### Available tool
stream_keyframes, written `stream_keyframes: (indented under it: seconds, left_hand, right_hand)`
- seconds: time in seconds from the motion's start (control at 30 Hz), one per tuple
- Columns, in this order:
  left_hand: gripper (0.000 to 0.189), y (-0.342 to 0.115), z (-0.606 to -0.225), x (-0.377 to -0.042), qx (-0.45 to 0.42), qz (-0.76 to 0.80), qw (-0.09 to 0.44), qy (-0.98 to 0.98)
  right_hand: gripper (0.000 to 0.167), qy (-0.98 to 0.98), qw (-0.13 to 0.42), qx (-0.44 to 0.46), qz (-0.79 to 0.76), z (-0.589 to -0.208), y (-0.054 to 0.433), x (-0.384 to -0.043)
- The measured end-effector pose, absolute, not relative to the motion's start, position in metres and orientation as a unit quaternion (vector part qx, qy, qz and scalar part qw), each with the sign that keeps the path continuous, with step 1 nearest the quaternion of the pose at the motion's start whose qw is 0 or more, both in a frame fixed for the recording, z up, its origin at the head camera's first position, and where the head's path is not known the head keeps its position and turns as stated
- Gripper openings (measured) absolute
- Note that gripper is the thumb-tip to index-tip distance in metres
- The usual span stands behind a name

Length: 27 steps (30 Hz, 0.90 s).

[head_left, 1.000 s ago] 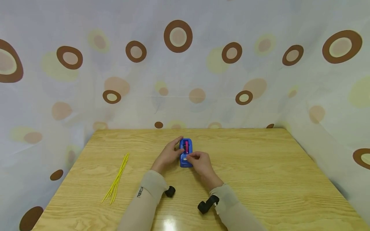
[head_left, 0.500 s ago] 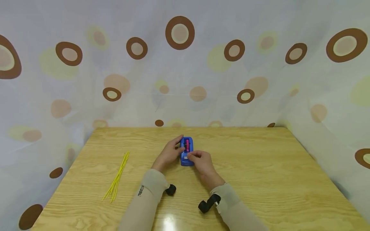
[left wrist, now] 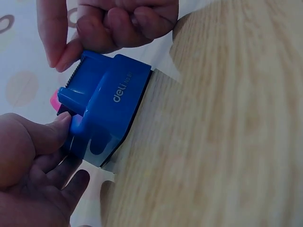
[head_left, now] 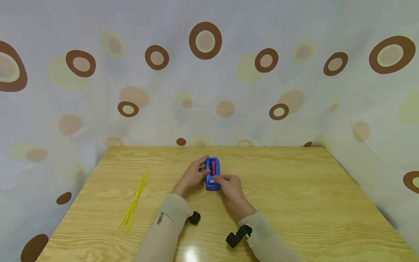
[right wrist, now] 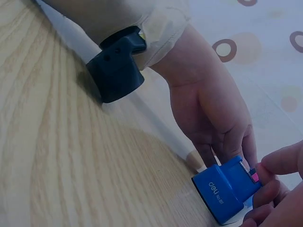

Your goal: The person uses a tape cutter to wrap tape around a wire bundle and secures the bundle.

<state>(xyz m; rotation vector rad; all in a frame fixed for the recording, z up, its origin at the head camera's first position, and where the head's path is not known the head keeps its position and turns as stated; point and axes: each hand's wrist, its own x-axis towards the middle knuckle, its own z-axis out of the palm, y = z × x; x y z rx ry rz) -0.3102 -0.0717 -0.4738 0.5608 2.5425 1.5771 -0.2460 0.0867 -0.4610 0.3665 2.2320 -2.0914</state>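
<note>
A blue tape dispenser (head_left: 213,185) marked "deli" stands at the middle of the table, with a toothed cutter at its near end and a pink part (head_left: 214,167) in its well. My left hand (head_left: 191,177) holds it from the left, thumb on the near side of the well and fingers along its far left side. At the cutter, the thumb and forefinger of my right hand (head_left: 231,187) pinch together on what seems to be the tape end; the film itself is too small to make out. The left wrist view shows these pinched fingertips (left wrist: 60,65) beside the teeth.
Several thin yellow sticks (head_left: 132,205) lie in a loose bundle on the left of the wooden table (head_left: 311,203). Black wrist cameras (head_left: 237,237) hang inside both forearms, low over the table. A patterned cloth (head_left: 203,83) rises behind the table's back edge.
Both hands keep their places on the dispenser, with hardly any movement. The head view has shifted slightly, and the pink part in the well looks a little different in outline.
</note>
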Motion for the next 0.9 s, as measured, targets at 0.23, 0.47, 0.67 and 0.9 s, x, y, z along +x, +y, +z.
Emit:
stream_keyframes:
  seconds: [0.23, 0.47, 0.67, 0.9]
  left_hand:
    - [0.056, -0.071, -0.473, -0.309, 0.183, 0.515, 0.054, 0.835]
    - [0.056, -0.071, -0.472, -0.308, 0.184, 0.513, 0.055, 0.836]
    - [0.055, -0.071, -0.474, -0.309, 0.185, 0.514, 0.054, 0.836]
    - [0.056, -0.07, -0.474, -0.309, 0.182, 0.518, 0.058, 0.834]
  right_hand:
    - [0.021, 0.737, 0.039, 0.124, -0.663, -0.46, 0.086, -0.239]
    - [0.019, 0.739, 0.036, 0.132, -0.659, -0.46, 0.085, -0.236]
    - [0.021, 0.737, 0.054, 0.132, -0.661, -0.458, 0.087, -0.23]
    - [0.018, 0.73, 0.071, 0.121, -0.669, -0.455, 0.087, -0.219]
